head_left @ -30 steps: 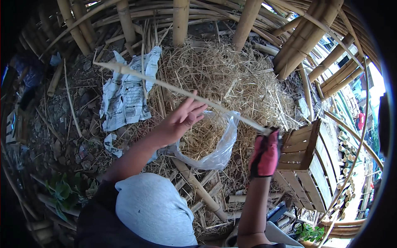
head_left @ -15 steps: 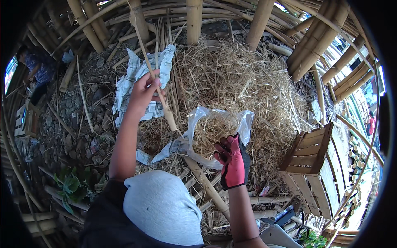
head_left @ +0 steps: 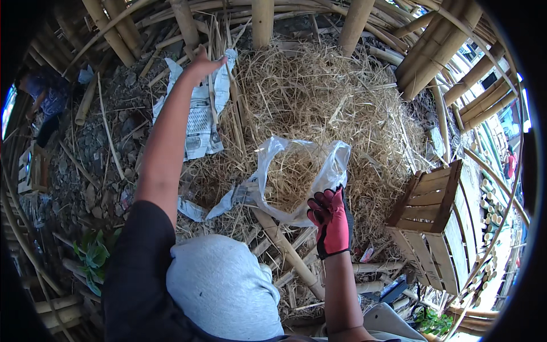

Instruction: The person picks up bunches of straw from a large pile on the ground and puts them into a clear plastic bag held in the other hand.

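Observation:
My bare left hand (head_left: 204,65) reaches far out over the printed newspaper sheets (head_left: 199,122), thumb stretched out and fingers apart. Thin bamboo strips (head_left: 212,94) lie on the paper just below it. My right hand (head_left: 330,219), in a red and black glove, is raised at the near rim of a clear plastic bag (head_left: 263,182) spread in a ring on the straw. Its fingers curl toward the palm; whether anything is in them is hidden. A torn paper strip (head_left: 221,206) lies by the bag's left side.
Dry straw shavings (head_left: 307,97) cover the middle ground. A slatted wooden crate (head_left: 439,245) stands at right, near stacked bamboo poles (head_left: 491,214). Thick bamboo posts (head_left: 263,23) rise at the back. A person (head_left: 48,100) is at far left. Rounded grey cloth (head_left: 222,285) fills the near middle.
My left hand has moved farther away and let go of the long bamboo stick it held over the paper. My gloved right hand has shifted slightly right, still curled.

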The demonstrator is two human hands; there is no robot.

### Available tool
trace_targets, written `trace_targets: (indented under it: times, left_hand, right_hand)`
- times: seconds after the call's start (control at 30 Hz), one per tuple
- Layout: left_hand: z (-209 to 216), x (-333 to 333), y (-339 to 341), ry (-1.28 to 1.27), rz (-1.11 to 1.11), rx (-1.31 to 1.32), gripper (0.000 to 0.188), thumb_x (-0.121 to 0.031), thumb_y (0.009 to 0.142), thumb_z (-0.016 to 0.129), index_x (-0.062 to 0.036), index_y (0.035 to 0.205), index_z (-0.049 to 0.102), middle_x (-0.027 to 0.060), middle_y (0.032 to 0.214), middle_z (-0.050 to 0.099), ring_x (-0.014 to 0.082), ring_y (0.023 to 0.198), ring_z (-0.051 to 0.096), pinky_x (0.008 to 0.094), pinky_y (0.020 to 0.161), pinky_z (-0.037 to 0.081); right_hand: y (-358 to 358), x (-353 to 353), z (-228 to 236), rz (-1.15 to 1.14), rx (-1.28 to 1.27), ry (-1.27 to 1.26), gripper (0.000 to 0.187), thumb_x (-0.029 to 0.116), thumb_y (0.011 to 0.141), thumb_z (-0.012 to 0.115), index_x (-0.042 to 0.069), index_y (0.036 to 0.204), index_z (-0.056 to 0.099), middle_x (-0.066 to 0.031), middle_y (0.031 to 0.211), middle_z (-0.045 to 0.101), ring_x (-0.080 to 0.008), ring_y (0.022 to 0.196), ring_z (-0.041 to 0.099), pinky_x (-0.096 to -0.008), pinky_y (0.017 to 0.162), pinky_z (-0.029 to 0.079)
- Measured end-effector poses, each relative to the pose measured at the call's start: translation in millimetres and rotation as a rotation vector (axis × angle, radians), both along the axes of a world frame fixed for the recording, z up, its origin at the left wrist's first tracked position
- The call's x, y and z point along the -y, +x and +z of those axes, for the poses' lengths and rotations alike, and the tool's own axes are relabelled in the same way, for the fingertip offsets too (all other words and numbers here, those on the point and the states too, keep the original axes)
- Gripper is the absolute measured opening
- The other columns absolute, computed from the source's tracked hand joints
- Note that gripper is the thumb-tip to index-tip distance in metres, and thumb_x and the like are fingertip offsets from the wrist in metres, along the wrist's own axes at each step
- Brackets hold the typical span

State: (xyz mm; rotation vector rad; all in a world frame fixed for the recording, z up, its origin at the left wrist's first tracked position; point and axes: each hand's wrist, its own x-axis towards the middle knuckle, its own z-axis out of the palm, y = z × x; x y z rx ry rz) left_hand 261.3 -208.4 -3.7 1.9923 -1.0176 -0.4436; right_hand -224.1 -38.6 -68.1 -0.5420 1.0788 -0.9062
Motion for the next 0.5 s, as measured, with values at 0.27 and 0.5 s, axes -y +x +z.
trace_targets:
  times: [0.27,0.5]
  left_hand:
    - [-9.5,-71.4,-117.5,-0.244,-0.344,-0.268,0.083,-0.060,0.095,0.059,-0.0025,0.151,0.037,0.0232,0.145,0.052,0.0294,0.138,0.048,0.0383,0.111,0.038]
    - [-38.5,-173.3,-227.7,-0.108,-0.712,-0.128,0.060,-0.009,0.088,0.075,-0.0058,0.142,0.049,0.0125,0.145,0.049,0.0273,0.135,0.048,0.0424,0.106,0.049]
  right_hand:
    - [-13.0,7.9,7.9,-0.013,0.030,-0.088,0.073,0.059,0.099,0.052,0.003,0.144,0.043,-0.0121,0.134,0.057,-0.0249,0.113,0.062,-0.0396,0.091,0.050]
    - [-53.4,32.6,-53.5,-0.432,-0.218,-0.163,0.054,0.052,0.095,0.065,0.007,0.124,0.064,-0.0065,0.107,0.069,-0.0167,0.082,0.069,-0.0298,0.066,0.053]
